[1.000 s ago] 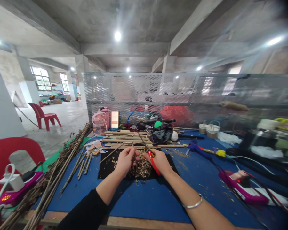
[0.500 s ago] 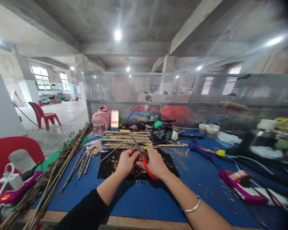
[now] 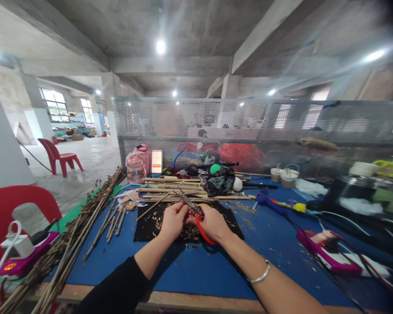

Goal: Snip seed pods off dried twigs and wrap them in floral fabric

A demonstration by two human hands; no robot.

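Note:
My right hand (image 3: 213,223) is closed around a pair of scissors (image 3: 205,234) with red handles. The metal blades point up and to the left, over a black cloth (image 3: 231,224) strewn with pale shavings. Close against the blades, my left hand (image 3: 172,221) is pinched, thumb and fingertips together. Whatever lies between those fingers is too small or hidden to make out. Cut brown sticks (image 3: 120,220) rest left of the cloth, beside pinkish scraps (image 3: 129,196). Behind both hands several long pale sticks (image 3: 170,190) lie across the table.
Long dry branches (image 3: 81,224) run along the left side of the blue table (image 3: 118,270). A black bundle (image 3: 221,181) and a pink-topped jug (image 3: 136,168) stand near the mesh screen (image 3: 170,117). Power strips (image 3: 327,255) with cables lie at the right, another at the far left.
My right hand and the scissors have shifted and turned slightly, with less of the yellow part showing. My left hand keeps its pinch in nearly the same place.

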